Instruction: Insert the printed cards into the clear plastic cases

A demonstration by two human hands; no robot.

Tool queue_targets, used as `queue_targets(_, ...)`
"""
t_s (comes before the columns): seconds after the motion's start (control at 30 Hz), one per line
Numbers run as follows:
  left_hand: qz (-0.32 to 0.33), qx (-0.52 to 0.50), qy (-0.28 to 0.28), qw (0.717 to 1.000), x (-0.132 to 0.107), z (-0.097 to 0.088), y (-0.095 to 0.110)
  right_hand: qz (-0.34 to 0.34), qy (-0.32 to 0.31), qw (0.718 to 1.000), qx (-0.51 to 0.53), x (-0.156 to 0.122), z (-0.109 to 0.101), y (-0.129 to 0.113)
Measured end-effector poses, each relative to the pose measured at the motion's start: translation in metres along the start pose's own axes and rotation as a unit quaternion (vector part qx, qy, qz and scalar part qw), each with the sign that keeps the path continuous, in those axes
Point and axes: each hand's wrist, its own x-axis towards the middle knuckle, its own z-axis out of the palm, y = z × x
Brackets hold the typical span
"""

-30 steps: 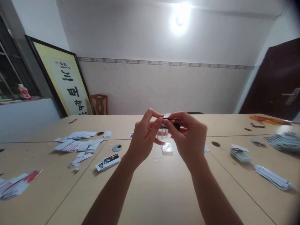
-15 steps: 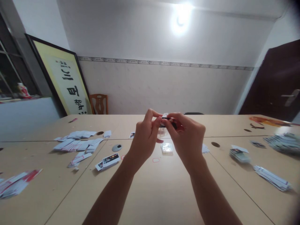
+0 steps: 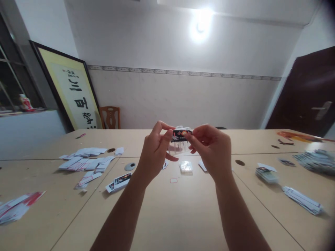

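My left hand (image 3: 155, 153) grips the left side of a small clear plastic box (image 3: 178, 149), raised above the table in front of me. A black printed label card (image 3: 180, 136) with colored pictures lies across the box's upper part. My right hand (image 3: 214, 148) has its thumb and forefinger closed at the card's right end; whether they also pinch the box's edge is hard to see. Dark thin items show through the clear plastic below the card. Beneath the hands, a clear flat case (image 3: 186, 167) rests on the table, and nearer me lies a red-bordered sticker (image 3: 173, 180).
To the left are white paper slips (image 3: 83, 162), black-printed cards (image 3: 119, 182) and a grey grommet cover (image 3: 129, 166). On the right sit stacked clear cases (image 3: 267, 174), a bundle of folded white strips (image 3: 302, 199) and a larger pile (image 3: 316, 158).
Both hands have spread slightly apart, the left one shifting left. More of the black label and the clear box now shows between them, the label's printed face turned toward me.
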Motion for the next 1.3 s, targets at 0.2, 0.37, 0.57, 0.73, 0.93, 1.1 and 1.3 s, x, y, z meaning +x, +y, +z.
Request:
queue_targets(0.2,-0.025,-0.043,-0.021,0.999,0.0,-0.002,0.006,0.037,-0.044,0.992,0.113,0.003,-0.005,-0.002)
queue_targets(0.37,-0.018,-0.038,-0.021,0.999,-0.004,-0.002,0.011,0.012,-0.027,0.996,0.08,0.002,-0.007,-0.002)
queue_targets(0.57,-0.015,-0.035,-0.024,0.999,-0.008,0.001,0.015,-0.02,0.009,0.999,0.026,0.001,-0.006,0.0)
queue_targets(0.73,-0.017,-0.039,-0.027,0.999,-0.01,0.003,0.015,-0.027,0.013,1.0,0.005,0.0,-0.006,0.0)
queue_targets(0.93,-0.009,-0.03,-0.023,0.999,-0.012,0.005,0.017,-0.023,0.034,0.999,-0.022,-0.004,-0.002,-0.002)
queue_targets(1.1,-0.002,-0.027,-0.022,0.999,-0.012,0.006,0.016,-0.024,0.035,0.999,-0.028,-0.004,-0.001,-0.003)
queue_targets(1.3,0.002,-0.014,-0.019,1.0,-0.013,0.007,0.017,-0.023,0.043,0.998,-0.026,-0.005,0.0,-0.001)
